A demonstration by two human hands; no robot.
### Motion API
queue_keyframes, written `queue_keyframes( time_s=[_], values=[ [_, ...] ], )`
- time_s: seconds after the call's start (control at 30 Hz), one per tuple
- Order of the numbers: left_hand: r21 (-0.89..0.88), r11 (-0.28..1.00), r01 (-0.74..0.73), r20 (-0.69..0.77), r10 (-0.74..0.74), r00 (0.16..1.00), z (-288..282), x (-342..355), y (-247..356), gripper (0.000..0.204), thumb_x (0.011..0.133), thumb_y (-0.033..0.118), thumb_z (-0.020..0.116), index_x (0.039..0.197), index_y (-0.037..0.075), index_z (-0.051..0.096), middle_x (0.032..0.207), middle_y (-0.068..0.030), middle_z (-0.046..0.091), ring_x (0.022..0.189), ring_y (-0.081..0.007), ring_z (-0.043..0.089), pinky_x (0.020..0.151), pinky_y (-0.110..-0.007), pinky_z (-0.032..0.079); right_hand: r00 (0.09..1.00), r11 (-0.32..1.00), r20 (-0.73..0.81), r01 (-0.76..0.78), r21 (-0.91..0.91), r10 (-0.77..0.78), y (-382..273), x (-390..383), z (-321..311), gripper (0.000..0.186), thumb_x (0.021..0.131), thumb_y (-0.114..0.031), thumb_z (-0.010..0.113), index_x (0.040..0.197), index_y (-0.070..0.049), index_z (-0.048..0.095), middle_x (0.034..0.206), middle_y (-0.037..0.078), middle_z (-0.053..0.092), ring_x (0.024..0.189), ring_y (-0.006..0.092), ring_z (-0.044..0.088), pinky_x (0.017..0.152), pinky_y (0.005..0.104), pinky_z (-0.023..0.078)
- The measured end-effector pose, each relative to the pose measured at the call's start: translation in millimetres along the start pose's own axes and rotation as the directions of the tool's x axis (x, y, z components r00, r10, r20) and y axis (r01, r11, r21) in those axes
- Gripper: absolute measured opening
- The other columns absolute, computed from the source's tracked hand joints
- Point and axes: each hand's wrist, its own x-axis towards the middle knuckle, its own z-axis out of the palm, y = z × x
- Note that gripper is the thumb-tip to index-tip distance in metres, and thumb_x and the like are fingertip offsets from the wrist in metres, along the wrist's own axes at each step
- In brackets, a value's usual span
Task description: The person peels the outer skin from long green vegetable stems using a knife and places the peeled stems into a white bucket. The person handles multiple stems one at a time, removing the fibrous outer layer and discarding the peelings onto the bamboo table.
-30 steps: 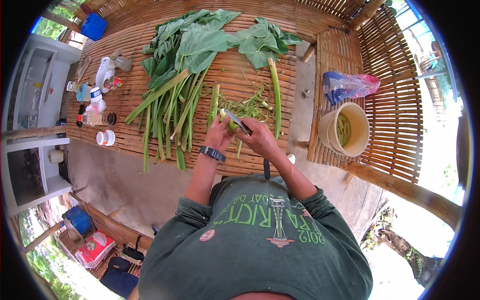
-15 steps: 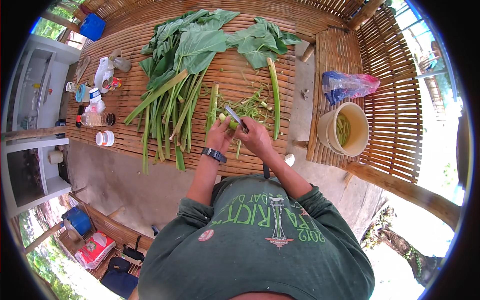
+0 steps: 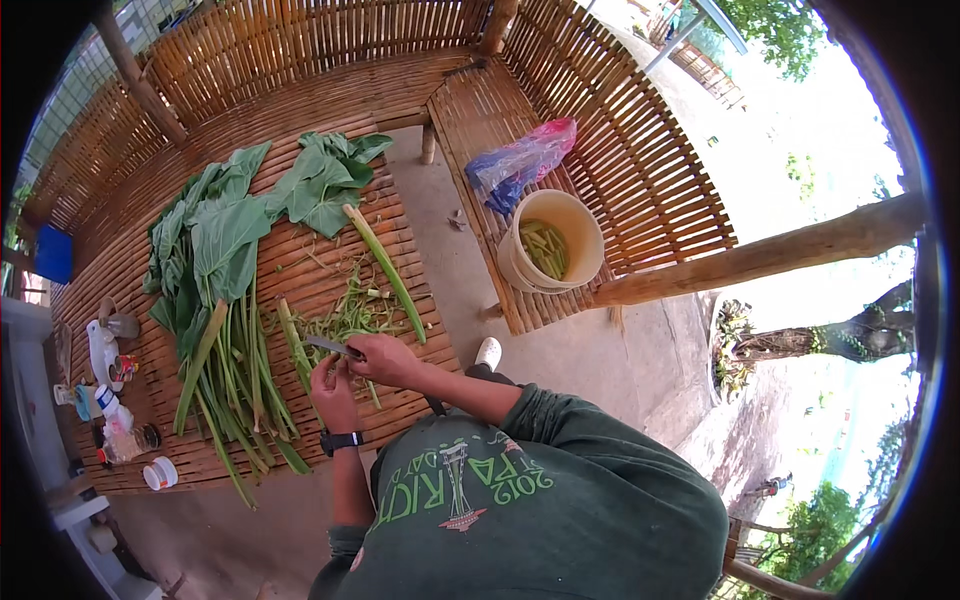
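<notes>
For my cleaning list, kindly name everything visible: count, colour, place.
Table: one, brown, left
Leaves: several, green, table's far side
Stalks: many, green, table
Peelings: many, green, table
Containers: several, mixed, table's left
Bench: one, brown, upper centre
Bucket: one, cream, bench
Stalk pieces: several, green, bucket
Bag: one, blue-pink, bench
Knife: one, grey, right hand
Shoe: one, white, floor
Watch: one, black, left wrist
Shirt: one, green, torso
Left hand, right hand: two, bare, above table

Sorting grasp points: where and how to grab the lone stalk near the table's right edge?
Likely mid-length on the lone stalk, from above and its right, grip closing across it: it's long and narrow, with peelings to its left and leaves by its far end.
</notes>
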Motion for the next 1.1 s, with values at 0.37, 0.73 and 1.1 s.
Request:
queue_keyframes(
  time_s=[0.37, 0.73, 1.1],
  values=[
    [0.441, 0.870, -0.220, 0.059, 0.216, 0.975, -25.9, 18.0, 9.6, 0.020, 0.102, 0.014, 0.068, 0.114, 0.000, 0.072, 0.104, -0.0150, 0.074, 0.091, -0.0265, 0.075, 0.079, -0.036, 0.057, 0.990, 1.000, 0.139, -0.004, -0.022, 0.007, -2.2, 26.5, 13.9, 0.028, 0.087, -0.033, 0.071, 0.095, -0.006, 0.068, 0.091, 0.018, 0.072, 0.090, 0.0430, 0.070, 0.077, 0.0548, 0.056],
    [0.517, 0.828, -0.215, 0.003, 0.250, 0.968, -39.9, 20.5, 25.1, 0.020, 0.091, 0.018, 0.075, 0.104, 0.002, 0.075, 0.100, -0.0160, 0.077, 0.090, -0.0292, 0.077, 0.076, -0.040, 0.059, 0.991, 0.979, 0.132, 0.023, -0.205, 0.004, -34.8, 43.2, 6.9, 0.026, 0.086, -0.029, 0.071, 0.095, -0.006, 0.067, 0.091, 0.020, 0.071, 0.084, 0.0434, 0.069, 0.073, 0.0526, 0.054],
    [0.027, 0.961, 0.275, 0.013, -0.275, 0.961, -33.0, 0.6, -53.8, 0.036, 0.107, 0.033, 0.065, 0.119, 0.001, 0.073, 0.099, -0.0106, 0.076, 0.083, -0.0185, 0.072, 0.082, -0.033, 0.059, 0.998, 0.993, 0.005, 0.058, -0.103, -0.058, -7.3, 26.1, -35.0, 0.018, 0.090, -0.018, 0.074, 0.101, -0.004, 0.072, 0.086, 0.017, 0.070, 0.073, 0.0377, 0.068, 0.065, 0.0471, 0.054]
  ],
)
